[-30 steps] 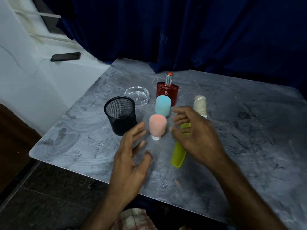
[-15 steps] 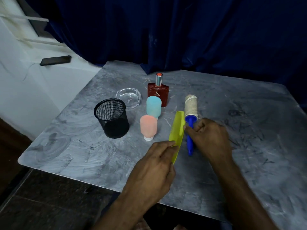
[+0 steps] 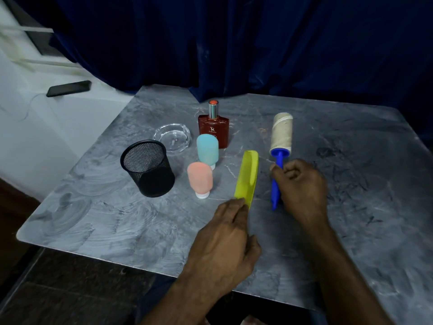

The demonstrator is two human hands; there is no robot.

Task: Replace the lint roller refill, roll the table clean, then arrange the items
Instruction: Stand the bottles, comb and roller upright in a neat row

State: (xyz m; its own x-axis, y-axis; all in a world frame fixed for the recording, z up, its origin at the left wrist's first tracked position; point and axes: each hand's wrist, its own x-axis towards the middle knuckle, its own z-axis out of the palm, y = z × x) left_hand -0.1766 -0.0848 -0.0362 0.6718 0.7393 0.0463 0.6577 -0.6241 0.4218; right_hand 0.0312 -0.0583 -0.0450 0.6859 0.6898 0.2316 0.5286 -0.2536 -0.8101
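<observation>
- Your right hand (image 3: 301, 184) is curled round the lint roller (image 3: 280, 146) handle; the worn roll sits just beyond your knuckles.
- Your left hand (image 3: 225, 240) pinches the yellow comb (image 3: 248, 174) end.
- Likely step: refill swap — next, lift the roller and drop the comb.

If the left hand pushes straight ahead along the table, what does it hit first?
The left hand already touches the yellow-green plastic comb; pushing on would slide it towards the red glass perfume bottle, though depth is uncertain.
</observation>
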